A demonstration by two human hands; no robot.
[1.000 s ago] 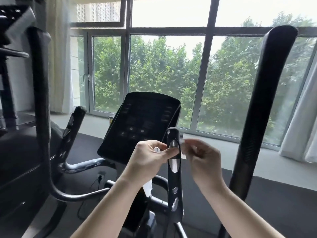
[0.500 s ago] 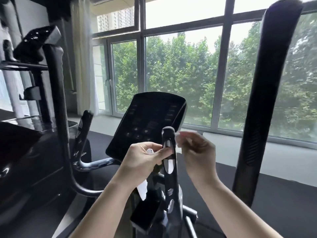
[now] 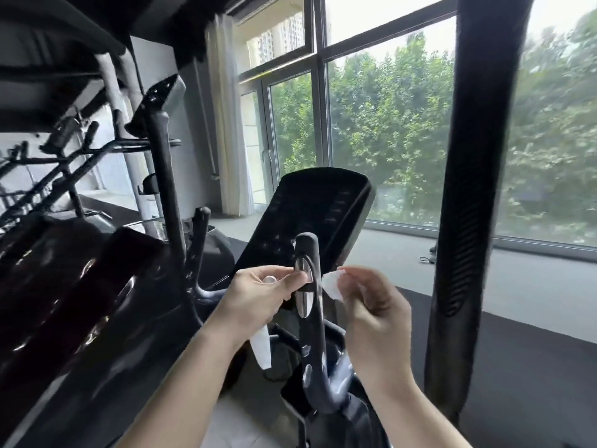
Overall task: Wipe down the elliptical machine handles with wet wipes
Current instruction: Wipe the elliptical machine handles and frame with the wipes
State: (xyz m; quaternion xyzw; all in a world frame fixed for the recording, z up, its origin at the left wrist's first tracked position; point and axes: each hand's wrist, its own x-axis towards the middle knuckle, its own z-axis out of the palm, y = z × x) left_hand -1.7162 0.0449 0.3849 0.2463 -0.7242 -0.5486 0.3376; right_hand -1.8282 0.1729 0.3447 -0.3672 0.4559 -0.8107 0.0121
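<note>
**Head view**

Locate handle (image 3: 310, 334): short, upright, just in front of console (image 3: 310, 215), between both hands. Note left grip (image 3: 258, 295) curled round wipe (image 3: 262, 347), with white tail hanging below palm and fingertips (image 3: 295, 279) touching handle at metal plate (image 3: 303, 286). Note right grip (image 3: 371, 305) pinching white corner (image 3: 331, 284), just beside handle and apart from it. Cannot tell whether one wipe passed behind handle or two separate pieces.

**Likely faults and causes**

- Tearing: expect from hard opposite pulls on a thin wet sheet drawn against plate edge. Pull evenly.
- Loss of hold: expect on right side, given a pinch on a small corner only. Take more material before rubbing.
- Missed areas: contact visible only near plate. Cover top cap and lower curve as well. Do not skip tall bars (image 3: 468, 189), well apart from both hands.
- Moisture on console: probable from drips or a flicked tail so near the panel. Keep wipe clear of it.
- Snagging: possible with loose tail near frame below. Gather tail into palm.
</note>
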